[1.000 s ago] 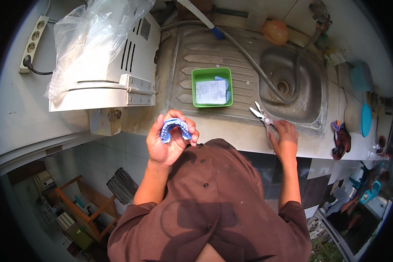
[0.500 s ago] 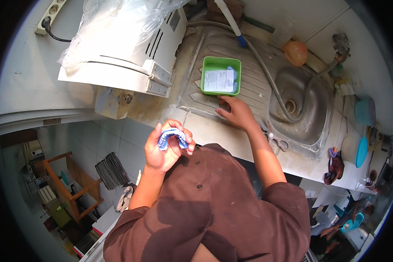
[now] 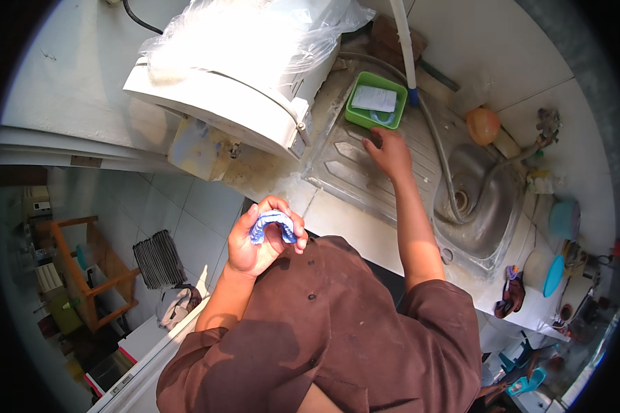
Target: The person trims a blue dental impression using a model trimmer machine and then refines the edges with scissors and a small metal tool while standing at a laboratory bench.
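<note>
A blue horseshoe-shaped dental impression (image 3: pixel 273 216) sits in my left hand (image 3: pixel 244 248), pinched between thumb and fingers in front of my chest. Tooth hollows show along its arch. On the ribbed steel drainboard stands a green plastic tray (image 3: pixel 365 122). Inside lie a printed white paper slip (image 3: pixel 374 98) and a light blue curved piece (image 3: pixel 384 118), partly under the paper. My right hand (image 3: pixel 394 153) reaches to the tray's near side, its fingertips at or touching the wall. Its thumb stands apart from the fingers, which grip nothing visible.
A white machine (image 3: pixel 213 103) under clear plastic stands left of the drainboard. Right of it is the sink basin (image 3: pixel 482 213) with a grey hose (image 3: pixel 430 138) running into it. An orange bowl-like item (image 3: pixel 483 126) sits behind. A wooden frame (image 3: pixel 89 275) stands on the floor at left.
The green tray has slid farther back on the drainboard and turned, with my right hand following behind it. My left hand still holds the impression. The view has shifted.
</note>
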`<state>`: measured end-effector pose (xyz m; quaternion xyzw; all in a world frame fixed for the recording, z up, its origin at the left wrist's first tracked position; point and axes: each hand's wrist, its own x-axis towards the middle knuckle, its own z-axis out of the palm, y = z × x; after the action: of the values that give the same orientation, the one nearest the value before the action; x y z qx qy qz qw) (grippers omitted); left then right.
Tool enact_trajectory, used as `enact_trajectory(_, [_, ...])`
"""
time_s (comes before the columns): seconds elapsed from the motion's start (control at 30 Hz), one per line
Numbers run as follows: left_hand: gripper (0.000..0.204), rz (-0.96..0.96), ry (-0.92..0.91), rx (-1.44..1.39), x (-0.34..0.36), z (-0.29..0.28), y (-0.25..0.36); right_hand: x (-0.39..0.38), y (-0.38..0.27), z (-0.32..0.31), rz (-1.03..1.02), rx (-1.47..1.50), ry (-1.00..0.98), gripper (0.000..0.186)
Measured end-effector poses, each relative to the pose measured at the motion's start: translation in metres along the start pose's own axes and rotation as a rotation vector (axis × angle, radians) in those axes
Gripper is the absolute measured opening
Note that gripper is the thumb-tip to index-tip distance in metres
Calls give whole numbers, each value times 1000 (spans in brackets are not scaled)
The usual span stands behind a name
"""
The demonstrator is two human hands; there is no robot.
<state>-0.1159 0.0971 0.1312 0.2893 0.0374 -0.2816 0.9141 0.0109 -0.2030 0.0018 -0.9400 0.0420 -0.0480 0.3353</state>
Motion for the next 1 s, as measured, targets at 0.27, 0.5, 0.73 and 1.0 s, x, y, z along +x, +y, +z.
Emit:
enact_trajectory(0.27, [50,13,-56,-18,-9,-32,45,22,5,21,69,-43,90,41])
enact_trajectory(0.5, [52,11,-87,-42,-6,-56,85,17,13,34,125,-69,210,43])
enact_trajectory(0.73, [64,23,-71,-159,0,-74,122,-47,-34,19,316,193,54,23])
enact_trajectory(1.0, [70,-37,-92,-7,14,-113,162,-99,-216,4,-7,509,28,14])
